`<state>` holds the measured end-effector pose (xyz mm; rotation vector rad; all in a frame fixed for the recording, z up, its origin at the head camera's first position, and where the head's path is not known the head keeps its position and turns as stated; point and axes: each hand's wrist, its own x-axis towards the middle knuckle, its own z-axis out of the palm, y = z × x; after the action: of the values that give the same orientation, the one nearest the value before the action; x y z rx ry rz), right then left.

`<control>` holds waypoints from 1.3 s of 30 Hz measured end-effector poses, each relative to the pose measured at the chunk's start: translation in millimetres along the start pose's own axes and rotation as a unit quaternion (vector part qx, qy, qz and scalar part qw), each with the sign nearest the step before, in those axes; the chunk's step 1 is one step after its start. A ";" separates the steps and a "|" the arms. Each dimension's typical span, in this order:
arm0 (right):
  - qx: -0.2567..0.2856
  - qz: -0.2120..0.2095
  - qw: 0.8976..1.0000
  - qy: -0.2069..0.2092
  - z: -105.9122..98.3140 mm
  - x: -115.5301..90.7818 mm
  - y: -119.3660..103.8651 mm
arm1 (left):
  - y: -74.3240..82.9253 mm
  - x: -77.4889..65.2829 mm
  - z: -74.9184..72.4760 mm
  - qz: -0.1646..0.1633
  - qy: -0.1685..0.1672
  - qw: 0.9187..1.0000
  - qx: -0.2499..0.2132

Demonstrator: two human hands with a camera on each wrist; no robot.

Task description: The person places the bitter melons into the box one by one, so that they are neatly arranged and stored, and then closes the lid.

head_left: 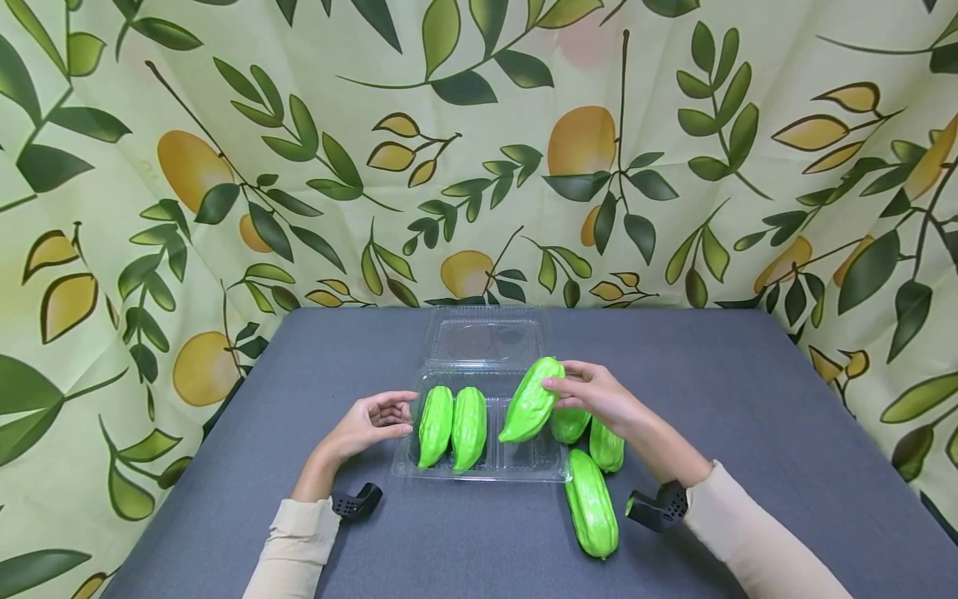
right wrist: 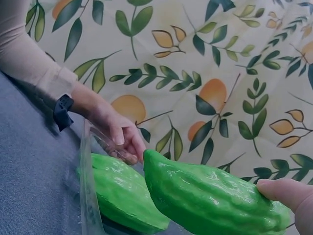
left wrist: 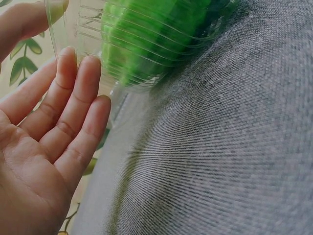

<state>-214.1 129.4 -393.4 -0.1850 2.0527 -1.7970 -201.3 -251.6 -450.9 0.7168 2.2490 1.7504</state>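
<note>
Pinching a gourd [head_left: 528, 409] near its top in right fingers [head_left: 572, 386], over the box [head_left: 516, 477] (with empty, relaxed left fingers [left wrist: 84, 88] alongside).

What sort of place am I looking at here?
Probably a staged tabletop recording spot: a printed cloth hangs behind and beside a grey table, and the person wears black wrist cameras. Which building or room it stands in, I cannot tell.

A glossy green gourd [head_left: 530, 401] is tilting over the open clear box [head_left: 524, 477]; two gourds [head_left: 437, 427] are lying inside, three others [head_left: 592, 504] alongside.
</note>
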 end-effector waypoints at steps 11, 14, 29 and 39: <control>-0.080 0.008 0.997 -0.010 16.7 12.5 -0.2 | -1.3 -0.1 0.0 -0.001 -0.002 1.000 -0.002; -0.091 0.013 0.996 -0.014 20.2 15.7 0.4 | -1.4 -0.2 0.0 0.004 -0.003 1.000 -0.003; -0.171 0.032 0.985 -0.011 35.0 24.4 -6.4 | -2.1 -0.1 -0.5 0.006 -0.004 1.000 0.000; -0.172 0.036 0.984 -0.022 46.0 31.0 -1.9 | -0.4 0.2 -0.2 0.004 -0.005 1.000 -0.007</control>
<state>-225.0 75.8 -402.3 -0.2415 2.2925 -1.3732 -201.7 -251.8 -451.2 0.7319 2.2295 1.7604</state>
